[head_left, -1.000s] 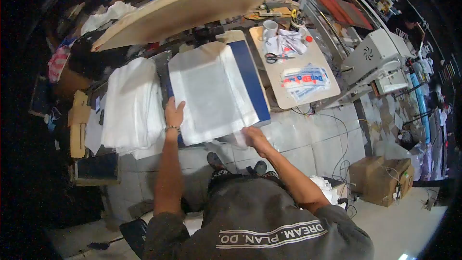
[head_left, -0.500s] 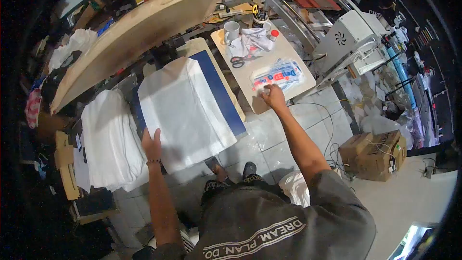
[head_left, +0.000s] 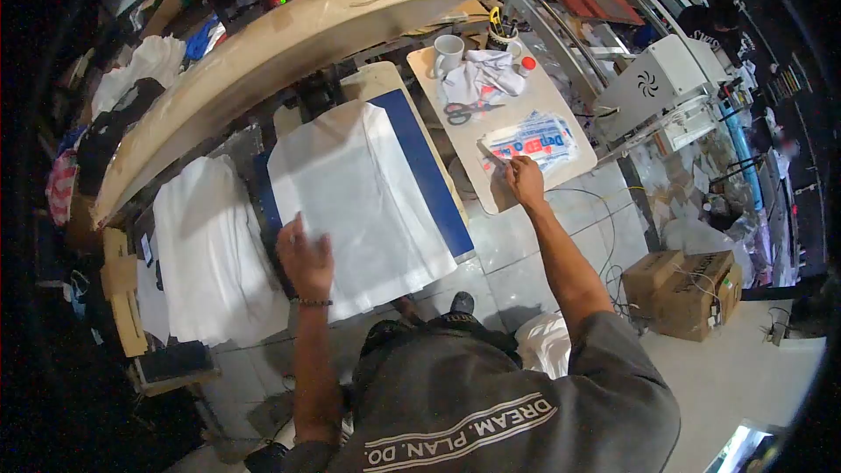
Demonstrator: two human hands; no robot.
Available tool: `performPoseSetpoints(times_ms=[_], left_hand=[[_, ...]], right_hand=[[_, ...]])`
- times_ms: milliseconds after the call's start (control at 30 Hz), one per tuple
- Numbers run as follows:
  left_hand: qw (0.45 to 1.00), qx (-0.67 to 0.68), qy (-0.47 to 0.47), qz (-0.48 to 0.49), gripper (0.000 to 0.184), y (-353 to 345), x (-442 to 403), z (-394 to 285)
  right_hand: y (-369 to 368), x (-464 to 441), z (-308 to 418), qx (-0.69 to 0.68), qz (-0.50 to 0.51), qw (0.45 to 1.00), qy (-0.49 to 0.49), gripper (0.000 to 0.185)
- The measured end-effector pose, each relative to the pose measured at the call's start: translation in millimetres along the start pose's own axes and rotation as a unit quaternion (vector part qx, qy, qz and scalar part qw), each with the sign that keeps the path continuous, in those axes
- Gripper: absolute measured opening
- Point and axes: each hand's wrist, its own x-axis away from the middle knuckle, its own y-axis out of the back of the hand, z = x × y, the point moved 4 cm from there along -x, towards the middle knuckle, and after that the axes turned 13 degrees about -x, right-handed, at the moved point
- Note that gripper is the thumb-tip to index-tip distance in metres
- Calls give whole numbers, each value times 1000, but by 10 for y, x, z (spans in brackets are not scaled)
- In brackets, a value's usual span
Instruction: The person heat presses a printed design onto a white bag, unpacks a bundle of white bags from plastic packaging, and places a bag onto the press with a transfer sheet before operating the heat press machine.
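Note:
My left hand (head_left: 305,261), slightly blurred, is over the left edge of a white fabric piece (head_left: 355,201) with its fingers apart. That fabric lies on a dark blue board (head_left: 425,171). Over the near edge of a beige side board (head_left: 438,130), my right hand (head_left: 526,180) is closed on a thin, blade-like tool (head_left: 492,154). The tool's tip points at a sheet printed in blue and red (head_left: 547,142). Scissors (head_left: 459,113), a white mug (head_left: 448,54), a crumpled cloth (head_left: 486,76) and a red cap (head_left: 528,63) are on the same board.
A stack of white fabric (head_left: 206,250) lies at the left. A long, curved pale panel (head_left: 289,44) spans the back. A white machine (head_left: 661,83) stands at the right, with cardboard boxes (head_left: 692,293) on the floor. Another person (head_left: 718,31) is at the upper right.
My right hand has left the fabric's near edge, reached right to the side board and taken hold of the thin tool. My left hand has lifted off the fabric's left edge.

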Motion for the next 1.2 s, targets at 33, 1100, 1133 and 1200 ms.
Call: performPoseSetpoints(times_ms=[33,1100,1133,1200], left_hand=[[996,85,-38,16,67,-56,-5,-192],[993,-9,-108,52,64,-240,179,-1074],[993,-8,-111,44,64,-249,181,-1073],[993,-7,-111,41,64,-240,188,-1085]], right_hand=[[38,-13,56,3,0,1000,0,26],[309,-233,-419,-302,-43,943,-131,23],[323,-252,-437,-279,-27,950,-139,24],[328,-247,-428,-254,-5,956,-148,25]])
